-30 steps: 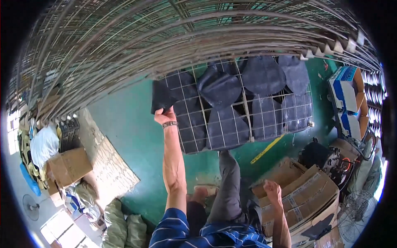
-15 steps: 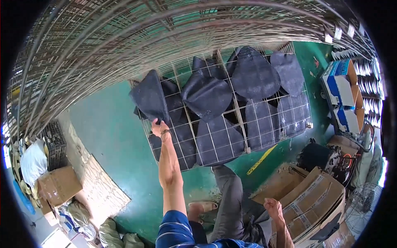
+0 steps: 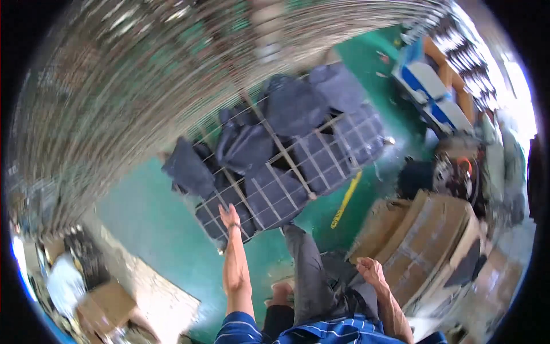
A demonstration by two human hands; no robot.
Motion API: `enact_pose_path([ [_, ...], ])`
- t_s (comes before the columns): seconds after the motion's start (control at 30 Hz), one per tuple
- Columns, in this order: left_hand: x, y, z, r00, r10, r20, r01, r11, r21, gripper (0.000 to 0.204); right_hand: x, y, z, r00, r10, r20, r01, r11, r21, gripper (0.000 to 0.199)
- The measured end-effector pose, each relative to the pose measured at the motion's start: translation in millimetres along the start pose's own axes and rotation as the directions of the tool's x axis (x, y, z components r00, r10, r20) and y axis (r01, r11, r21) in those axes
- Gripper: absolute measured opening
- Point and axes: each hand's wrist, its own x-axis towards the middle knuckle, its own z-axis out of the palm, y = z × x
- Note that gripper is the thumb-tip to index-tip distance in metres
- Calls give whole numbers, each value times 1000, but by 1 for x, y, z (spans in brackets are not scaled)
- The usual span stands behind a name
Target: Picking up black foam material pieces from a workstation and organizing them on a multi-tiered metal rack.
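Observation:
My left hand [image 3: 229,215] is stretched forward over the near left part of a wire rack [image 3: 312,195], fingers apart and holding nothing. Just beyond it a dark, curved sheet [image 3: 188,167], leathery or rubbery, drapes over the rack's left end; hand and sheet are apart. Similar black sheets, a folded one [image 3: 243,143] and a wide rounded one [image 3: 295,106], lie farther along the top. More dark pieces show behind the wires. Nearer my body on the right, my right hand [image 3: 372,270] is curled into a loose fist, with nothing visible in it.
A tall wire-mesh structure [image 3: 114,114] runs along the far left, blurred. Large cardboard pieces [image 3: 429,246] stand by my right arm. Blue and white boxes [image 3: 429,86] are at the far right. At the lower left are a brown carton [image 3: 107,305] and a pale board [image 3: 163,295].
My left hand has let go of the left black sheet, opened and drawn back toward me. My right hand stays curled. The view has turned, so the rack appears tilted and farther left.

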Motion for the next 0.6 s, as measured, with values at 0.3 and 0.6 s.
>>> enact_pose_path([
  [0.3, -250, 48, -24, 773, 160, 614, -169, 985, -44, 79, -130, 74, -84, 963, 29, -267, -5, 996, 92, 41],
  [0.6, -354, 153, -23, 730, 81, 678, -502, 737, 452, 71, -261, 201, -89, 686, 525, -503, -146, 777, 612, 38],
])
